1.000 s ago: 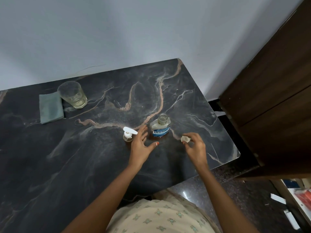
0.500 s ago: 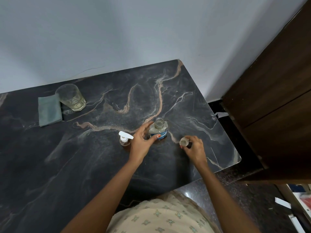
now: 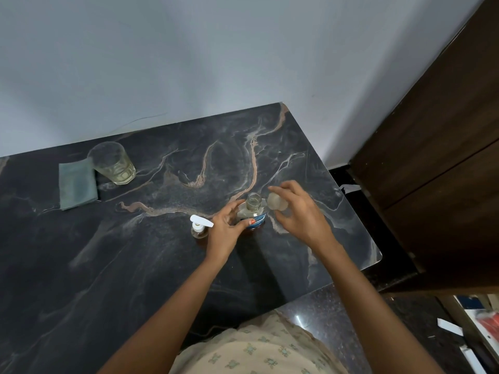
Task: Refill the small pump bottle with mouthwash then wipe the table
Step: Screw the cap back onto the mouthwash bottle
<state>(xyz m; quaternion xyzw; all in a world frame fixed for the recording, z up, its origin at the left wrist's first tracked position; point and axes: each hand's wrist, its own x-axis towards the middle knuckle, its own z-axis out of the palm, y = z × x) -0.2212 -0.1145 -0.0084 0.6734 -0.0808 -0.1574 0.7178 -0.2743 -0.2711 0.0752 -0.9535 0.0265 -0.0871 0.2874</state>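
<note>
Evidently the step concerns the cap point(image 3: 276, 202). The right hand point(image 3: 299, 214) pinches this pale cap between thumb and fingertips, just at three o'clock of the mouthwash bottle point(image 3: 252, 211) and apart from its open neck. The left hand point(image 3: 225, 233) grips the bottle's body, thumb curled across the blue label and fingers round the far side, holding it upright on the marble-patterned table point(image 3: 135, 265).

I judge that the cap is being seated, though it could as well be on its way aside. To seat it well, keep the left grip low and firm so the bottle cannot twist. Bring the cap level over the neck before turning, since a tilted start would cross the thread.

The mouthwash bottle stands uncapped with pale liquid inside, its level hard to read. The small pump bottle point(image 3: 199, 228), at eight o'clock of it and just beside the left hand, wears its white pump head and looks amber below. A drinking glass point(image 3: 113, 163), well apart at ten o'clock, holds a shallow yellowish layer. A folded grey-green cloth point(image 3: 77, 186) lies just beside the glass.
</note>
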